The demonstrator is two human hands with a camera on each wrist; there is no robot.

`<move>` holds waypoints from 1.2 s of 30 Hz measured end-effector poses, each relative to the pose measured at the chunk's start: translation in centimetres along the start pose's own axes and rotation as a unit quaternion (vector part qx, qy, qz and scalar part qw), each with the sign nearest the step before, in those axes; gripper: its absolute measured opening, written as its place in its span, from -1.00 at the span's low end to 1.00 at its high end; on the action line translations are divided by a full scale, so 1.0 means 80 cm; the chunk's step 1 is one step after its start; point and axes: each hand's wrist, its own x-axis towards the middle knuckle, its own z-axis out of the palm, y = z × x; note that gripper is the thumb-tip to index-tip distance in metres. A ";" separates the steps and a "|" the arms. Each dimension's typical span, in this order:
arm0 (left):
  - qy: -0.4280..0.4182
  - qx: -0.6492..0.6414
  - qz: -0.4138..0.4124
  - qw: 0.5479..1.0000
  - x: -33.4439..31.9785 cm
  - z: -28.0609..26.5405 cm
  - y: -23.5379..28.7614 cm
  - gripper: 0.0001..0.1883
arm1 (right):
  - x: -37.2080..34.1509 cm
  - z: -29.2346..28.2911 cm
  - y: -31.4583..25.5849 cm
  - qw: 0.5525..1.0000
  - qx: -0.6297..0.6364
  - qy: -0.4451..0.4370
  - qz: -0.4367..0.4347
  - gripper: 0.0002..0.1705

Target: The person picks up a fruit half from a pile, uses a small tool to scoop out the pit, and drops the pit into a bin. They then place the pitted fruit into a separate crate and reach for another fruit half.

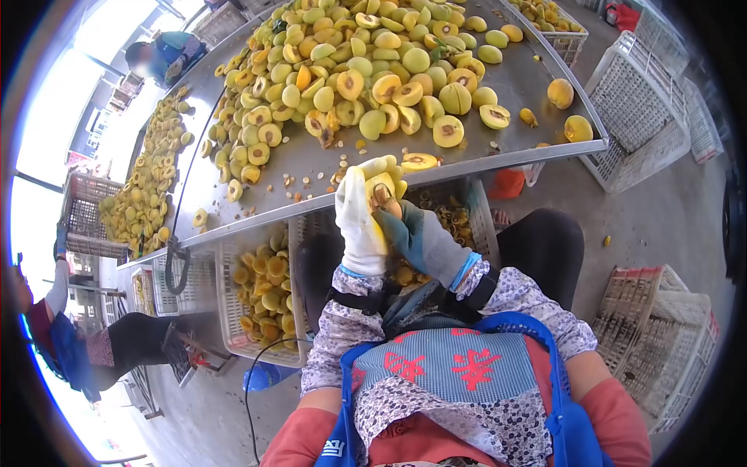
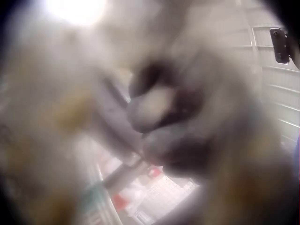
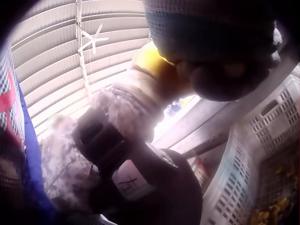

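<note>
In the head view my left hand (image 1: 362, 214), in a white glove, holds a yellow peach half (image 1: 381, 187) just off the near edge of the metal table. Its brown centre faces my right hand (image 1: 428, 237), which wears a grey and teal glove. The right fingers are curled against the fruit, with a bare fingertip at its brown centre. Any tool inside the right hand is hidden. Dark curled fingers (image 2: 173, 145) blur across the left wrist view. The right wrist view shows the shaded right hand (image 3: 215, 56) beside yellow fruit (image 3: 152, 63).
Halved peaches (image 1: 366, 62) heap on the metal table (image 1: 311, 175); one half (image 1: 420, 161) lies near its edge. Below stand a crate of halves (image 1: 268, 292) and a crate of scraps (image 1: 482, 222). Empty crates (image 1: 638, 109) stand at right. Another person (image 1: 85, 335) works at left.
</note>
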 end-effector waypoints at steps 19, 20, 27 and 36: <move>-0.270 0.291 -0.113 0.911 0.018 -0.028 0.025 -0.52 | -0.022 -0.044 -0.035 0.858 0.265 -0.291 0.330 -0.36; -0.267 0.291 -0.112 0.912 0.019 -0.031 0.020 -0.52 | -0.020 -0.045 -0.035 0.867 0.234 -0.292 0.328 -0.35; -0.111 -0.092 -0.197 0.970 0.012 -0.024 0.005 -0.54 | -0.021 -0.031 -0.028 0.798 0.386 -0.293 0.358 -0.45; 0.084 -0.144 -0.074 0.983 0.024 -0.095 0.062 -0.57 | -0.023 -0.016 0.030 0.823 0.385 -0.228 0.349 -0.43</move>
